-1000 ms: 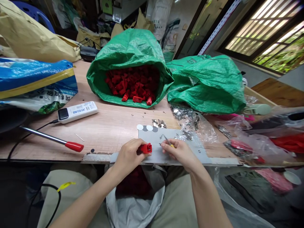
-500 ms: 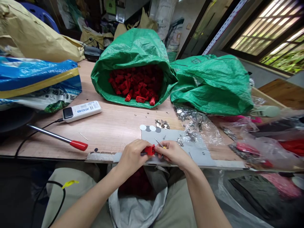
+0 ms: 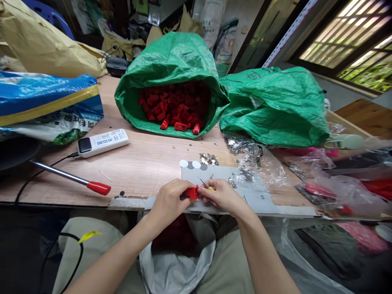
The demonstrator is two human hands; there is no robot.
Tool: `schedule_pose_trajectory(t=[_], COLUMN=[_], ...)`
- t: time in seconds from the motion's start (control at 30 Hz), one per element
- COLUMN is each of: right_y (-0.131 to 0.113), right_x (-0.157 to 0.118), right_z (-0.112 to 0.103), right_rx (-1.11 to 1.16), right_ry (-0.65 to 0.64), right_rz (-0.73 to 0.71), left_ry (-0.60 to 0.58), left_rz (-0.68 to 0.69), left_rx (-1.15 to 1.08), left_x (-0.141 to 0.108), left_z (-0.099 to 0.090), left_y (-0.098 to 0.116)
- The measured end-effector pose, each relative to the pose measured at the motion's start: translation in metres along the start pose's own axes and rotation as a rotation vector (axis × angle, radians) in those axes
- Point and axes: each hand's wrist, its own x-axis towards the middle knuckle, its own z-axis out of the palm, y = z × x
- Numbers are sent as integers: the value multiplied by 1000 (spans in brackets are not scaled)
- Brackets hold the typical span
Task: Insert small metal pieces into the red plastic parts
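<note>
My left hand [image 3: 171,196] is closed round a small red plastic part [image 3: 192,192], holding it above the table's front edge. My right hand [image 3: 222,196] grips a thin pointed metal tool with a yellow handle [image 3: 210,188], its tip angled up and to the left. The right fingertips meet the right end of the red part; whether they pinch some small piece there is hidden. Beneath both hands lies a grey mat [image 3: 254,192]. Small metal pieces [image 3: 209,159] are heaped just behind it, and more [image 3: 232,181] sit on it.
Behind, a green sack [image 3: 171,53] gapes over many red parts [image 3: 174,106]; another green sack [image 3: 275,106] is to its right. At left are a white device [image 3: 104,143] and a red-handled metal rod [image 3: 98,188]. A pale bag [image 3: 177,269] hangs open at my lap.
The view has shifted slightly. Both hands keep nearly the same pose, with the red part and the pointed tool still held.
</note>
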Motion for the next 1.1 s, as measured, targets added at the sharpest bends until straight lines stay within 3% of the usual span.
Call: schedule_pose_trajectory(t=[0.2, 0.43, 0.63, 1.1], right_y=[2, 21, 29, 27], right_x=[0, -10, -19, -15], right_z=[1, -12, -24, -25], right_rx=[47, 275, 59, 113], right_ry=[-3, -68, -194, -200], right_rz=[3, -144, -151, -93], left_ry=[-22, -23, -16, -20], left_rz=[-21, -69, -39, -19], left_rx=[-17, -12, -14, 3], left_x=[1, 1, 1, 2], left_z=[0, -1, -2, -1], left_y=[1, 2, 1, 0])
